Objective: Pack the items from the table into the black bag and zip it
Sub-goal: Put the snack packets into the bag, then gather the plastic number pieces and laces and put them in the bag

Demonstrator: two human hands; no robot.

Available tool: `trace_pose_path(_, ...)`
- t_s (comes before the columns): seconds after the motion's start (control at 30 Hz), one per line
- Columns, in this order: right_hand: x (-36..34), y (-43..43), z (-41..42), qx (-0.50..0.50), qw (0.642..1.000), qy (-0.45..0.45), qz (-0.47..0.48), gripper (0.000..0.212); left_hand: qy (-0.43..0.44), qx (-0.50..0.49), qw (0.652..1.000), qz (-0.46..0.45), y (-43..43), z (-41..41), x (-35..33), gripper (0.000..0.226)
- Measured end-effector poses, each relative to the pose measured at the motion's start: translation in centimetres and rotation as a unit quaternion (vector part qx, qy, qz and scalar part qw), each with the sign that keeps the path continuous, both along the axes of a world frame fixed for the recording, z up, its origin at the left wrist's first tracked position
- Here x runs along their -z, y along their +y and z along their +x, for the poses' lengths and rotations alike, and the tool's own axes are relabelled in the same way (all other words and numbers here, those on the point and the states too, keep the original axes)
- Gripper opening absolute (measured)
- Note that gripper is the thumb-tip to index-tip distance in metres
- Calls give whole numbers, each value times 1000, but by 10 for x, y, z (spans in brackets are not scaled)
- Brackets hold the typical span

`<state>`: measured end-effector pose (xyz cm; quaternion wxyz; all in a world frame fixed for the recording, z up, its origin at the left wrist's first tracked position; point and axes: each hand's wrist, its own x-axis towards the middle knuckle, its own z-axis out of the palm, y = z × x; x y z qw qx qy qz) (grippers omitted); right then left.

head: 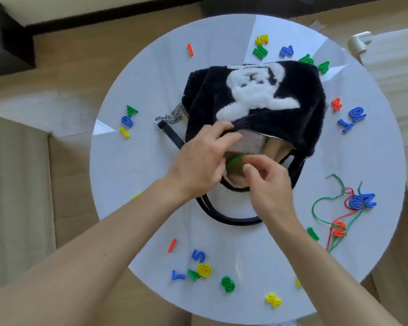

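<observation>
Round white table (132, 175) bears the fuzzy black bag (292, 109) at its middle, the left hand (198, 158) pinching its open mouth's edge, the right hand (269, 184) pinching a green plastic piece (234, 160) just inside, coloured plastic numbers (227, 284) scattered around.

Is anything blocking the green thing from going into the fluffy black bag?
Nothing visible does. The left hand grips the top edge of the fluffy black bag, holding its mouth open. The right hand pinches the green plastic piece right at that opening, over the beige lining.
</observation>
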<state>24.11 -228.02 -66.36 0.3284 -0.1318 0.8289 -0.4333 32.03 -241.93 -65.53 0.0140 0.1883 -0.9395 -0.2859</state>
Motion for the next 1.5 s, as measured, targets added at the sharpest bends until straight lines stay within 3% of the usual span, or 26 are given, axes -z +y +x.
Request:
trace_pose_path(0.1, -1, 36, 27, -13, 1000, -14, -1, 22, -1, -14, 1000, 12, 14, 25, 2, 46)
trace_pose_path(0.3, 11, 64, 82, -127, 987, -62, 76, 21, 14, -218, 973, 68, 38, 122, 19, 33)
trace_pose_path(0.37, 19, 66, 104, -215, 965, -66, 138, 18, -31, -295, 953, 59, 38, 167, 31, 35)
trace_pose_path(0.43, 30, 66, 124, -322, 923, -34, 210, 40, -93, -326, 940, 35, 35, 204, 47, 45)
trace_pose_path(0.53, 43, 56, 147, -430, 863, 45, 260, 66, -158, -299, 941, 19, 23, 233, 71, 60)
trace_pose_path(0.63, 55, 41, 163, -472, 839, 114, 246, 68, -165, -256, 952, 19, 8, 233, 87, 62)
trace_pose_path(0.8, 71, 13, 181, -497, 812, 210, 223, 39, -161, -154, 975, -17, -9, 225, 95, 61)
trace_pose_path(0.97, 81, 12, 168, -540, 785, 255, 163, 5, -144, -75, 986, -42, -12, 232, 97, 17)
trace_pose_path(1.1, 80, 11, 155, -520, 812, 211, 160, 9, -148, -88, 984, -51, -8, 238, 96, 9)
trace_pose_path(1.23, 69, 15, 146, -462, 856, 182, 142, 10, -149, -87, 983, -61, 6, 239, 93, 27)
trace_pose_path(1.4, 61, 29, 139, -390, 901, 142, 126, 8, -149, -99, 981, -78, 31, 225, 91, 17)
trace_pose_path(1.5, 61, 40, 133, -329, 931, 108, 116, 6, -135, -149, 979, -39, 38, 211, 92, 16)
